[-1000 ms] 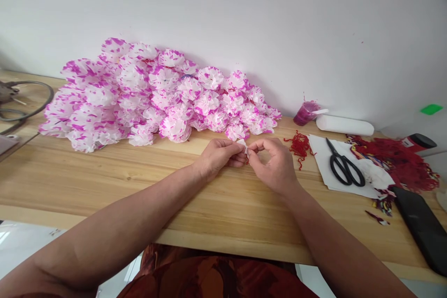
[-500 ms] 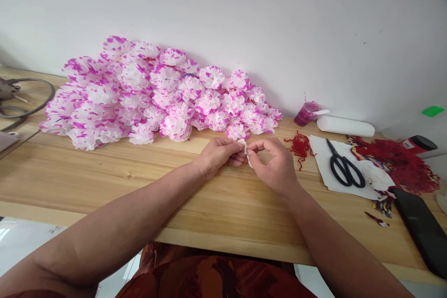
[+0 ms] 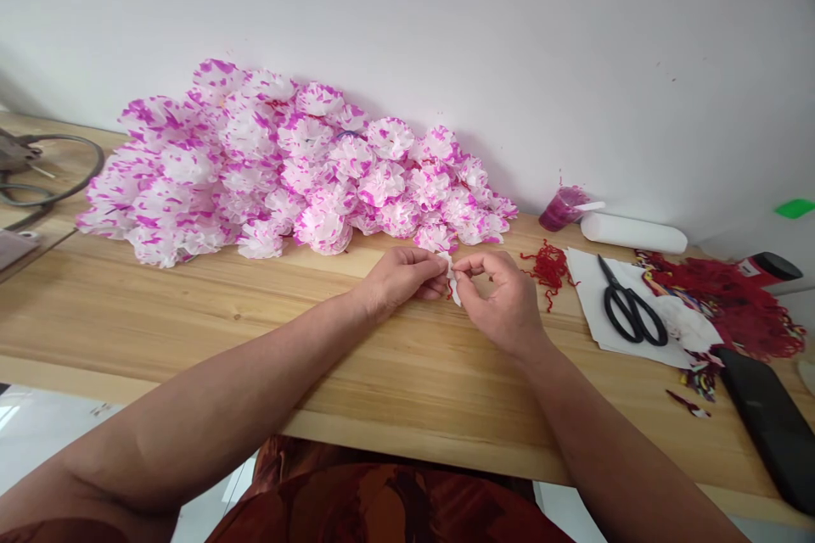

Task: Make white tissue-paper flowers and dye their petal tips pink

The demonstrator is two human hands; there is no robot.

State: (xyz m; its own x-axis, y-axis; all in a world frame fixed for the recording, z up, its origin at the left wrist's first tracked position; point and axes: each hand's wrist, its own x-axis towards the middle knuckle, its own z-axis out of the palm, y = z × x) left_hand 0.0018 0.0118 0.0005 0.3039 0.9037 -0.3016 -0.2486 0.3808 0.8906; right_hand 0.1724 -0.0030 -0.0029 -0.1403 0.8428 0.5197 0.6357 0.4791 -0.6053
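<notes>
A small piece of white tissue paper (image 3: 454, 292) is pinched between my two hands just above the wooden table (image 3: 222, 314). My left hand (image 3: 407, 278) is closed on its left side, thumb against the fingers. From the right, my right hand (image 3: 500, 297) pinches it with thumb and forefinger. A bit of red yarn shows below the paper, near my left fingertips. Behind my hands lies a large heap of white paper flowers (image 3: 306, 161) with magenta edges. Loose red yarn pieces (image 3: 548, 267) lie to the right of my right hand.
Black scissors (image 3: 633, 310) rest on white paper sheets (image 3: 589, 297) at the right. Around them are a magenta-stained cup (image 3: 560, 210), a white roll (image 3: 633, 232), a pile of red yarn (image 3: 732, 305), a dark canister (image 3: 772, 266) and a black phone (image 3: 767, 424). A grey cable (image 3: 95, 161) lies far left.
The view has shifted slightly. Both hands stay nearly in place, still pinching the tissue paper, and a little more of its lower part shows between them.
</notes>
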